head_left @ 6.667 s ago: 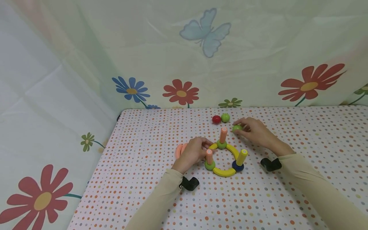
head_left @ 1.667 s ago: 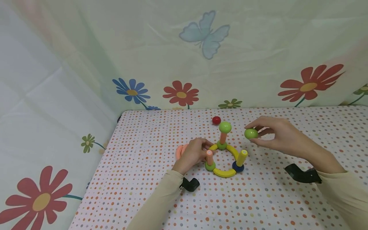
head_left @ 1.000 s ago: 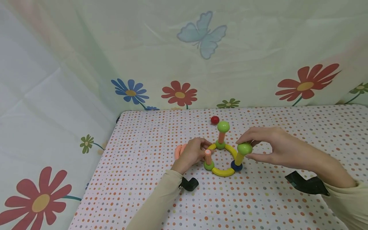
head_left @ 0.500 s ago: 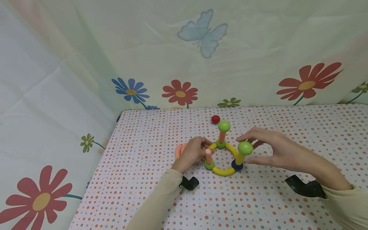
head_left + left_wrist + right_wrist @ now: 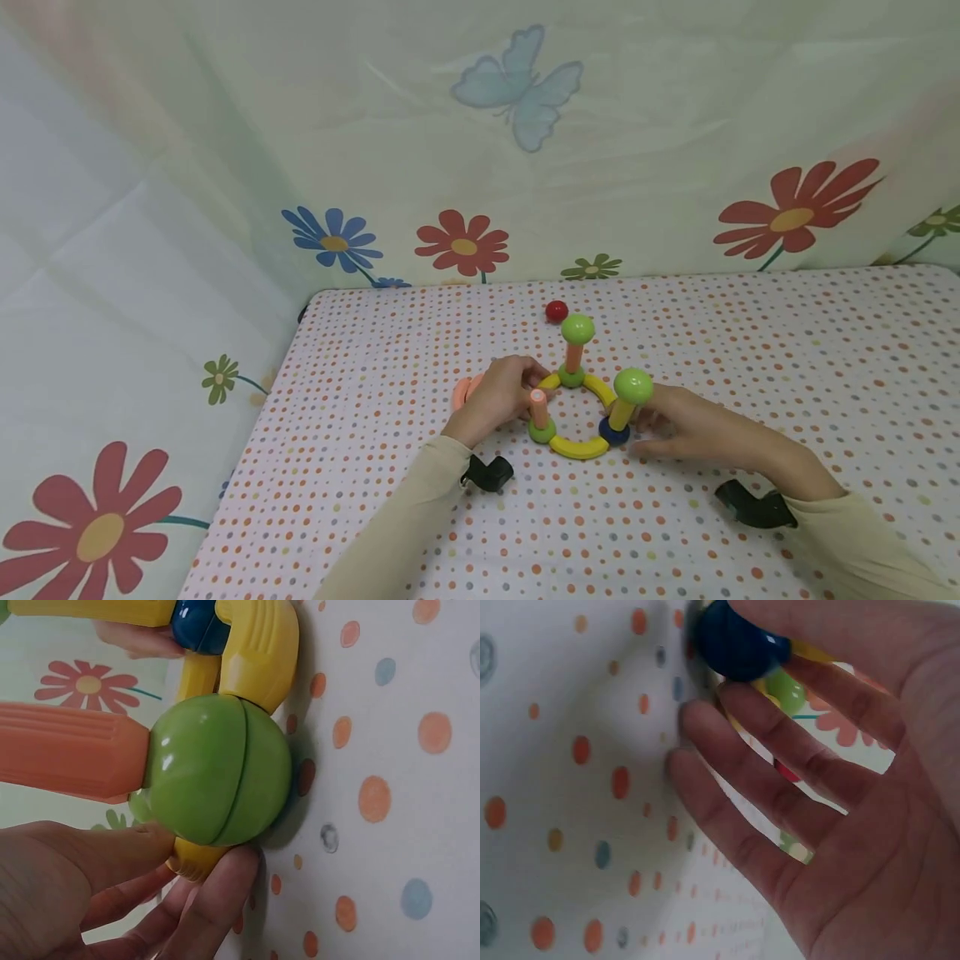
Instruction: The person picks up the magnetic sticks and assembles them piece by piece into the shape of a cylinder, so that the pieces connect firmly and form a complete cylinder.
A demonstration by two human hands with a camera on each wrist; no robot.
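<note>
The right hand [image 5: 692, 425] has moved down from the green ball [image 5: 633, 386] on the yellow post [image 5: 620, 416] to the blue ball [image 5: 613, 432] at that post's foot. Its thumb and index finger lie on either side of the blue ball, the other fingers slightly spread; whether they grip it, I cannot tell. The left hand [image 5: 498, 393] pinches a yellow curved piece [image 5: 196, 859] between thumb and fingers, just beside the left green base ball [image 5: 221, 771].

The ring [image 5: 579, 449] of yellow curved pieces lies in the middle of the worktop [image 5: 360, 392], well apart from its left edge. At its far corner, an upright orange post [image 5: 573, 358] bears another green ball [image 5: 577, 329]; the left orange post [image 5: 538, 410] has a bare top. A red ball [image 5: 557, 312] rests near the worktop's far edge. Salmon curved pieces [image 5: 461, 392] lie just beside the left hand, toward the left edge. A flowered curtain [image 5: 360, 117] hangs beyond the far edge.
</note>
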